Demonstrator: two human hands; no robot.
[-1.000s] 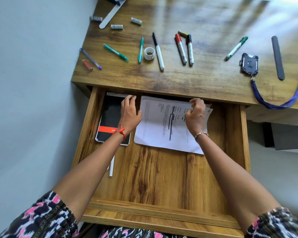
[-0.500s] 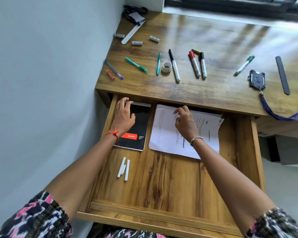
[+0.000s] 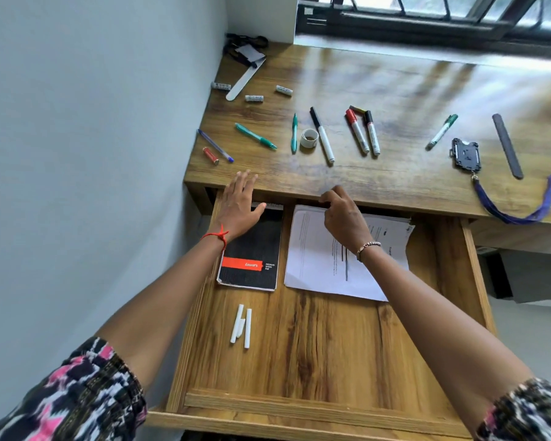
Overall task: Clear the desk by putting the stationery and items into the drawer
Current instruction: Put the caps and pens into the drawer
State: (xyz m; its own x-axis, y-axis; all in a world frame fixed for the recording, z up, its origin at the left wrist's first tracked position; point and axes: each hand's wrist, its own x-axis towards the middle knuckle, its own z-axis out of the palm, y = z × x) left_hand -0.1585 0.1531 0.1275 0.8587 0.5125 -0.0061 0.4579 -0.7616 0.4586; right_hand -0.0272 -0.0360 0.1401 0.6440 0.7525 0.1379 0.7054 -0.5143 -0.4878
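Note:
The wooden drawer (image 3: 331, 351) is pulled out under the desk (image 3: 395, 90). In it lie a black spiral pad (image 3: 255, 249), a stack of printed papers (image 3: 318, 262) and three white chalk sticks (image 3: 242, 326). My left hand (image 3: 239, 205) hovers with straight fingers over the pad's top edge, its fingertips above the desk's front edge. My right hand (image 3: 344, 214) has loosely curled fingers above the papers' top edge and holds nothing. On the desk lie green pens (image 3: 255, 136), a blue pen (image 3: 215, 145), several markers (image 3: 357, 131) and a tape roll (image 3: 309, 138).
A badge holder (image 3: 465, 154) with a blue lanyard (image 3: 522, 205) and a dark grey strip (image 3: 508, 146) lie at the desk's right. Small batteries (image 3: 254, 98), a white strip (image 3: 244, 80) and a black cord (image 3: 245, 47) sit far left. The wall runs along the left.
Both hands have lifted off the pad and papers and moved up toward the desk's front edge. The view has tilted up, showing the chalk sticks and the window.

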